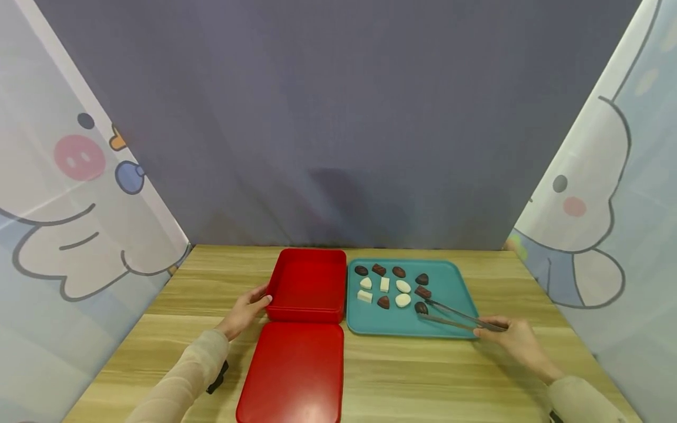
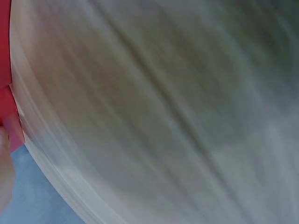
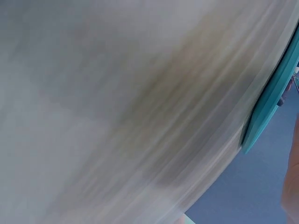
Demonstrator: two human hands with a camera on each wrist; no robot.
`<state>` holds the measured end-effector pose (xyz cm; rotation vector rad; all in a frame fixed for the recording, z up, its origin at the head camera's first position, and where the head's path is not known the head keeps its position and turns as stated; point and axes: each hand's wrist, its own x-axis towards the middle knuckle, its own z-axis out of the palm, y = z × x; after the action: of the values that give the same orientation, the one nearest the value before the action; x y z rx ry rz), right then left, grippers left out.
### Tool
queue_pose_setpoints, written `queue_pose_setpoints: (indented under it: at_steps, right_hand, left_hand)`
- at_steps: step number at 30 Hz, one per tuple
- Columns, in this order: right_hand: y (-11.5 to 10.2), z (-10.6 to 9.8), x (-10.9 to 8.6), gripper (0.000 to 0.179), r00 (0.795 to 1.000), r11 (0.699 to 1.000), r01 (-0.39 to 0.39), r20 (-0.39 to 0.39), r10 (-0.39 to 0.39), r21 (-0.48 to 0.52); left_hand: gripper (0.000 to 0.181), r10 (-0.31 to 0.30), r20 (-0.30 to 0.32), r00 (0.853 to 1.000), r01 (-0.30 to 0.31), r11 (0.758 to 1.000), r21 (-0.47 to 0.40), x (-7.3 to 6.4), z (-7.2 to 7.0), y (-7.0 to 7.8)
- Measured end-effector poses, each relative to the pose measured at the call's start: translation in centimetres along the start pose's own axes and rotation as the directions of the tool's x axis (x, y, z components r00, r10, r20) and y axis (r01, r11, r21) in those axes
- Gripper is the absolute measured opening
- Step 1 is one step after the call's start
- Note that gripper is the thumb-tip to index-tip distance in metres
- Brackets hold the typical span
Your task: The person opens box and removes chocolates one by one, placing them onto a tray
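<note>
On the left, my left hand [image 1: 244,312] holds the left side of an open red box [image 1: 309,312], whose inside shows nothing in it. In the left wrist view only part of that hand [image 2: 5,170] shows at the edge, near red plastic. My right hand [image 1: 518,343] grips metal tongs [image 1: 460,324] over a teal tray [image 1: 449,276]. The tong tips are spread on either side of a dark oval chocolate [image 1: 421,308]; contact is too small to tell. A dark rectangular chocolate [image 1: 422,292] lies just beyond it. Several white and brown chocolates [image 1: 403,286] sit left of the tongs.
A red lid [image 1: 296,373] lies flat in front of the red box. Box and tray stand side by side on a wooden table [image 1: 402,376]. Behind the table hangs a grey curtain [image 1: 344,129], with printed cloth panels [image 1: 587,235] at both sides.
</note>
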<state>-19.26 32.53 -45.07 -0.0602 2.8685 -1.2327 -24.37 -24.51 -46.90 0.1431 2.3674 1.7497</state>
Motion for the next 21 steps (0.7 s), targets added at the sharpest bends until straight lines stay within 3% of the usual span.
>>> queue_pose_setpoints:
  at_steps: [9,21]
  right_hand:
    - [-0.9,-0.3,-0.6,0.048,0.999,0.999,0.017,-0.050,-0.019,-0.027]
    - [-1.7,-0.9,-1.9,0.063,0.992,0.995,-0.088,-0.082,0.091,0.037]
  left_hand:
    - [0.060,-0.008,-0.011,1.000,0.008,1.000,0.006,0.0,-0.1,0.3]
    - [0.059,0.004,0.011,1.000,-0.004,0.998,0.062,-0.2,-0.3,0.5]
